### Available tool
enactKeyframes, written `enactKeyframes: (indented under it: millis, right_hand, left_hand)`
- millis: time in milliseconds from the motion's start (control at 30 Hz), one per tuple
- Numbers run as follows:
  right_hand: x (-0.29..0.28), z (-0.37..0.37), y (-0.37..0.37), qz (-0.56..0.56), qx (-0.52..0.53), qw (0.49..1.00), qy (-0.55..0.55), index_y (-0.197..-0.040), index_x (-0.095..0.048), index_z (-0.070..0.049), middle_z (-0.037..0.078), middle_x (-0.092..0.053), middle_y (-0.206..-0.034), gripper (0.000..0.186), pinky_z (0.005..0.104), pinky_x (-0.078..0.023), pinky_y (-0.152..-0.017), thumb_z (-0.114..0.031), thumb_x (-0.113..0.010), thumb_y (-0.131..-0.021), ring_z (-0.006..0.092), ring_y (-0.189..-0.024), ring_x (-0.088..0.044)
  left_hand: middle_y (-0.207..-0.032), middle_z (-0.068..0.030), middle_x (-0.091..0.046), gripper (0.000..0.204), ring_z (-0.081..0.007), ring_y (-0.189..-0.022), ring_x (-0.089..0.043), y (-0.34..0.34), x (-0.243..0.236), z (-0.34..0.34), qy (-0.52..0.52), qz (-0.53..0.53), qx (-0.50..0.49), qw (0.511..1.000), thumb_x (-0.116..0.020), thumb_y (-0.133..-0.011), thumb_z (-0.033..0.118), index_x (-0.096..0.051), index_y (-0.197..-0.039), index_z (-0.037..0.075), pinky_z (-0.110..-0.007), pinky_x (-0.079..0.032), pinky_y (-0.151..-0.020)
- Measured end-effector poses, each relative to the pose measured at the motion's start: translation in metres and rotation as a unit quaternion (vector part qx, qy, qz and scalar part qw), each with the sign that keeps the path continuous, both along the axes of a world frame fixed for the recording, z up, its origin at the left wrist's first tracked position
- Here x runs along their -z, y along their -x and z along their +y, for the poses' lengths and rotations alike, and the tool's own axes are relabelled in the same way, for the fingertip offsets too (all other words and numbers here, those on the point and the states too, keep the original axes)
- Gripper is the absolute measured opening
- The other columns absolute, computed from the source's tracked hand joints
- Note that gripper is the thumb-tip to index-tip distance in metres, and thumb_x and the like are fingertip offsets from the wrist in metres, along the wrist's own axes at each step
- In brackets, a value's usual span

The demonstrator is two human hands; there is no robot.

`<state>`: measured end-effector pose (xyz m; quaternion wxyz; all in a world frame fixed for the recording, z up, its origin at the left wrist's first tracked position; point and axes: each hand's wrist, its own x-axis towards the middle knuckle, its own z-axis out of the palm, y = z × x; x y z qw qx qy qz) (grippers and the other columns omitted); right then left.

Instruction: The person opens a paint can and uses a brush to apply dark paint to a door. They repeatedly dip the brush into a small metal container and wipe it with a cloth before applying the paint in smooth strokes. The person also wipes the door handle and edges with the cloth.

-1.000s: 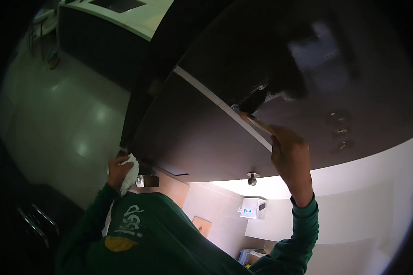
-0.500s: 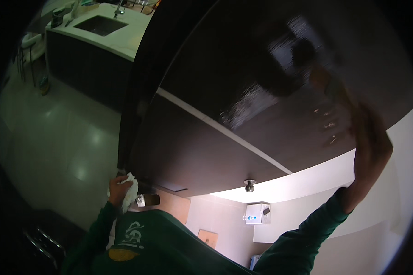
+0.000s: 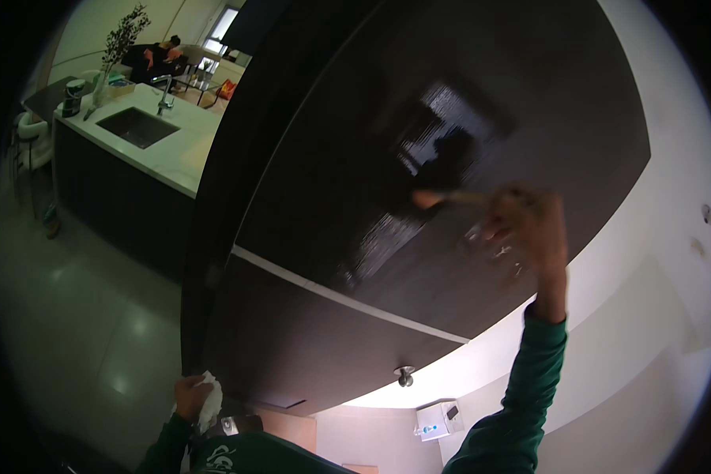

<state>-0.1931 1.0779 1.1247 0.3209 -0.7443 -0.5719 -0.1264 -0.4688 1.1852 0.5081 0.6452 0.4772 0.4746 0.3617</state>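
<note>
A tall dark brown door fills the middle of the view, crossed by a pale strip. My right hand is raised before its upper part, fingers closed round a brush with a brownish head, slightly blurred. The brush head points left, at or just off the surface; contact is hard to tell. Glossy, streaky wet-looking patches shine around it. Low at the left, by the door's edge, my left hand grips a crumpled white cloth.
A round metal doorknob sticks out low on the door. Behind at left stands a kitchen island with a sink and tap. Another person sits farther back. Below right is a white box with small items on it.
My right hand and the brush have moved left across the door, and the brush head has gone lower. My view has tilted upward. The left hand still holds the cloth.
</note>
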Motion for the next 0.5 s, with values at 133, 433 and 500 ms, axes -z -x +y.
enactKeyframes:
  millis: [133,433,500]
  right_hand:
    - [-0.080,-0.011,-0.019,-0.074,-0.022,0.991,-0.113,-0.088,-0.066,0.009,0.016,-0.068,-0.074,0.030,0.0266,-0.055,-0.052,-0.019,-0.057,-0.090,0.0191,-0.058,-0.068]
    - [-0.217,0.007,-0.005,-0.158,-0.006,0.949,-0.273,-0.094,-0.067,0.011,0.016,-0.069,-0.079,0.033,0.0262,-0.059,-0.062,-0.020,-0.062,-0.086,0.0204,-0.064,-0.070]
    - [-0.238,0.015,-0.002,-0.160,-0.011,0.936,-0.314,-0.095,-0.067,0.012,0.016,-0.070,-0.079,0.033,0.0261,-0.059,-0.062,-0.019,-0.062,-0.086,0.0199,-0.064,-0.070]
  left_hand:
    - [-0.090,-0.0162,-0.070,0.038,-0.0204,-0.079,-0.066,-0.012,-0.006,0.000,0.010,0.015,0.001,1.000,-0.074,-0.072,0.010,-0.067,-0.103,-0.012,-0.033,-0.052,-0.071]
    - [-0.068,-0.0071,-0.064,0.014,-0.0145,-0.063,-0.061,0.008,0.088,0.006,-0.050,0.008,-0.053,0.997,-0.068,-0.069,0.005,-0.065,-0.075,-0.008,-0.033,-0.047,-0.055]
    - [-0.075,-0.0109,-0.066,0.019,-0.0192,-0.068,-0.061,0.014,0.111,0.010,-0.143,0.070,-0.005,0.987,-0.067,-0.075,0.012,-0.066,-0.082,-0.006,-0.037,-0.048,-0.061]
